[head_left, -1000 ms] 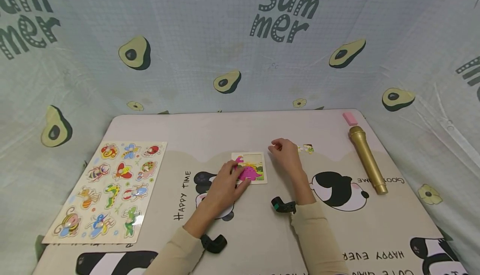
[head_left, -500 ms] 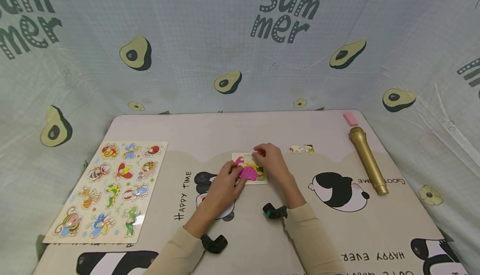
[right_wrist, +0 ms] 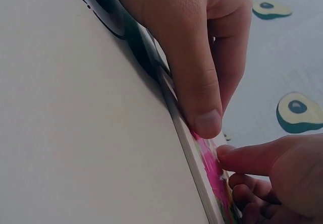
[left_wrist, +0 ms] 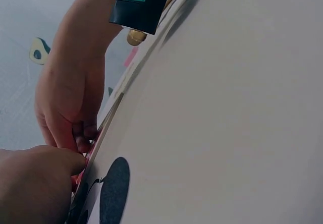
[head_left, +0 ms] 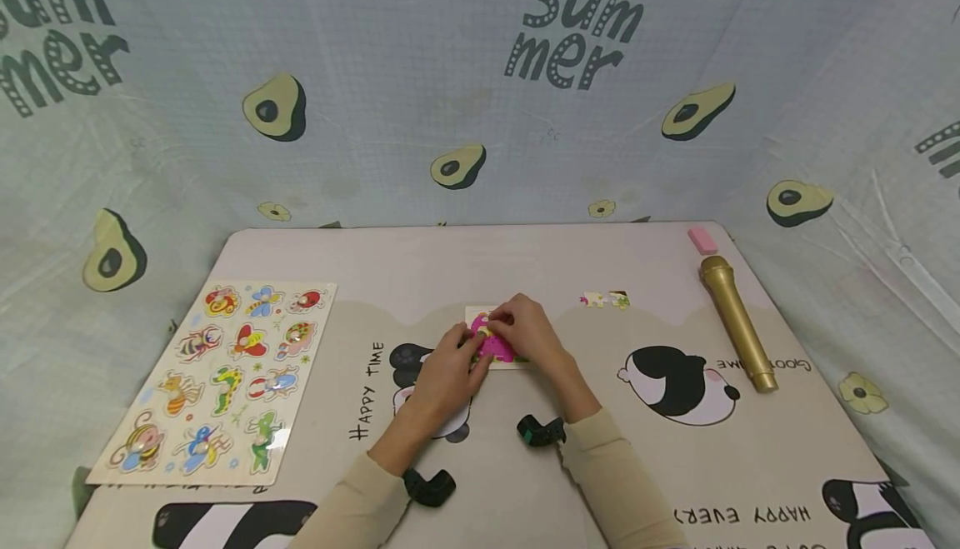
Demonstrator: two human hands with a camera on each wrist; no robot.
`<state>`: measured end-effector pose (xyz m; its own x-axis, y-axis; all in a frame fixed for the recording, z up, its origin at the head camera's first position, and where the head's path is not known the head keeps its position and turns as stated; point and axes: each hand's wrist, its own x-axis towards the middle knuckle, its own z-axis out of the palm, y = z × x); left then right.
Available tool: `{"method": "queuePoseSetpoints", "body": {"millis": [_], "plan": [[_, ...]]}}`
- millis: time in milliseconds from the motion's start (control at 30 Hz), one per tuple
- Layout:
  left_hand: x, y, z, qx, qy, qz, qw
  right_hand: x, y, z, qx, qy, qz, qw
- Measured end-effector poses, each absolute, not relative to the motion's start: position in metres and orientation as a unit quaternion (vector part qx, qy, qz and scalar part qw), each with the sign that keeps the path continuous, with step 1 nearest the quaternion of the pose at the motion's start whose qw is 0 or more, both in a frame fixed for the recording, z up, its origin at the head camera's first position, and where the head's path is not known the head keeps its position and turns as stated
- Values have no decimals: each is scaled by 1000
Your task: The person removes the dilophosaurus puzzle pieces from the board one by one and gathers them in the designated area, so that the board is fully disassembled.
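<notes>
A small jigsaw puzzle (head_left: 501, 351) with a pink dinosaur in a pale frame lies mid-table. My left hand (head_left: 444, 374) rests over its left side, and its thumb (right_wrist: 207, 123) presses down at the front in the right wrist view. From the right, my right hand (head_left: 531, 334) reaches over the upper part of the puzzle. Its fingers are bent together low over the picture, pinching a small puzzle piece that they mostly hide. Loose puzzle pieces (head_left: 592, 300) lie behind and to the right of the puzzle.
A board of cartoon insects (head_left: 225, 382) lies at the left. On the right are a gold microphone-shaped stick (head_left: 735, 320) and a pink block (head_left: 702, 241). Black wrist devices (head_left: 540, 431) sit by both cuffs. A patterned cloth (head_left: 375, 91) hangs behind the table.
My right hand has moved left from beside the loose pieces to over the puzzle, uncovering those pieces. The left hand has stayed on the puzzle's left side.
</notes>
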<state>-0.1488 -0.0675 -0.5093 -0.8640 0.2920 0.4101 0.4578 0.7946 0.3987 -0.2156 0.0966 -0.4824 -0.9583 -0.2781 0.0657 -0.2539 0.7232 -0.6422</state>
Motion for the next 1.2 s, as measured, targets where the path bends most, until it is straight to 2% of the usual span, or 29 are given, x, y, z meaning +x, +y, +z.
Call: {"method": "queuePoseSetpoints", "body": {"millis": [300, 1000, 1200], "plan": [[-149, -68, -509, -208, -926, -254, 184, -214, 95, -482, -148, 926, -345, 23], [-150, -67, -509, -203, -928, -255, 183, -215, 90, -485, -117, 926, -356, 57], [-150, -67, -509, -208, -926, -251, 189, -214, 88, -485, -133, 918, -369, 56]]}}
